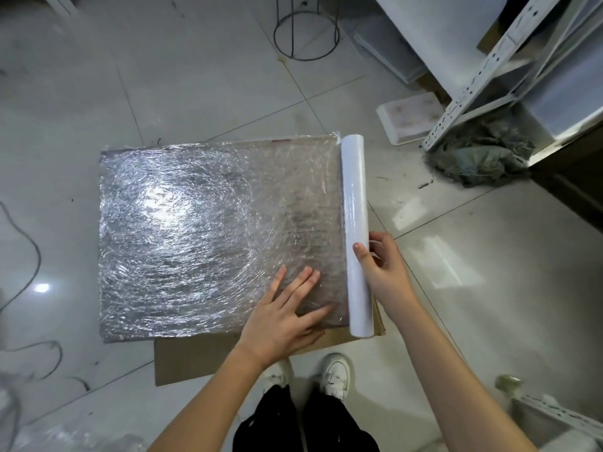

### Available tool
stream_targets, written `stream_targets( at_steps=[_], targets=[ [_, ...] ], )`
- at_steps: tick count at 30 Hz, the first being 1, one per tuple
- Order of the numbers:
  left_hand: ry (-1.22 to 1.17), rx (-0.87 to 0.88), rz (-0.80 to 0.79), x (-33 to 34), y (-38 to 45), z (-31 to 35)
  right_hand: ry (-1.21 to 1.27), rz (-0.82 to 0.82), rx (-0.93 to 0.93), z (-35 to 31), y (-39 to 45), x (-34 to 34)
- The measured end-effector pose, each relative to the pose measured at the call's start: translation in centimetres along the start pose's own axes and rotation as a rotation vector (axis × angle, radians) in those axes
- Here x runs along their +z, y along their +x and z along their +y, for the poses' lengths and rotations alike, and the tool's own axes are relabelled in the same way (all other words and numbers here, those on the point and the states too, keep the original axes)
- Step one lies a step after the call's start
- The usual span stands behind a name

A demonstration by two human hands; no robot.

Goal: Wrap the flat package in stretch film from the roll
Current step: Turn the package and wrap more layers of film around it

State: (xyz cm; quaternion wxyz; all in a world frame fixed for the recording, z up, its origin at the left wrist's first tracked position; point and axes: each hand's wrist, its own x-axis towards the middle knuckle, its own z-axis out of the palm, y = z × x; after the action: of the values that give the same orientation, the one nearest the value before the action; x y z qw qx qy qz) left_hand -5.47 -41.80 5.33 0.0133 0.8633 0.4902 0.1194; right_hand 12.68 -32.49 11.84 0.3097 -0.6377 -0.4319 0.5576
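Observation:
A large flat square package (195,236) lies on the tiled floor, its top covered in crinkled, shiny stretch film. The white film roll (355,236) lies along the package's right edge, with film running from it onto the package. My left hand (287,311) presses flat with straight fingers on the package's near right corner. My right hand (383,269) grips the roll near its lower half, thumb on top and fingers curled behind it.
A sheet of brown cardboard (195,357) lies under the package's near edge. A white metal shelf frame (483,76), a white tray (411,119) and a grey rag (483,154) sit at the right. A wire stand (306,34) is behind. Cables (29,262) trail at the left. My shoes (336,373) are below.

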Motion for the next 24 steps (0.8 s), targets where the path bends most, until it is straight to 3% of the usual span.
stream_targets(
  at_steps=[8, 16, 19, 21, 24],
  targets=[
    [-0.237, -0.08, -0.072, -1.9, -0.9, 0.8, -0.043, 0.008, 0.068, 0.7, -0.6, -0.2],
    [0.037, -0.001, -0.188, -2.1, -0.5, 1.6, 0.239, 0.065, 0.225, 1.2, -0.1, 0.7],
    [0.056, -0.017, -0.236, -2.8, -0.4, 2.1, 0.146, 0.08, 0.127, 0.7, -0.2, 1.6],
    [0.063, -0.028, -0.221, -3.7, 0.3, 2.4, 0.074, 0.107, 0.056, 0.9, -0.1, 1.9],
    [-0.003, -0.137, -0.067, -5.2, 3.8, 1.7, 0.03, 0.127, 0.033, 1.2, 0.0, 2.0]
  ],
)
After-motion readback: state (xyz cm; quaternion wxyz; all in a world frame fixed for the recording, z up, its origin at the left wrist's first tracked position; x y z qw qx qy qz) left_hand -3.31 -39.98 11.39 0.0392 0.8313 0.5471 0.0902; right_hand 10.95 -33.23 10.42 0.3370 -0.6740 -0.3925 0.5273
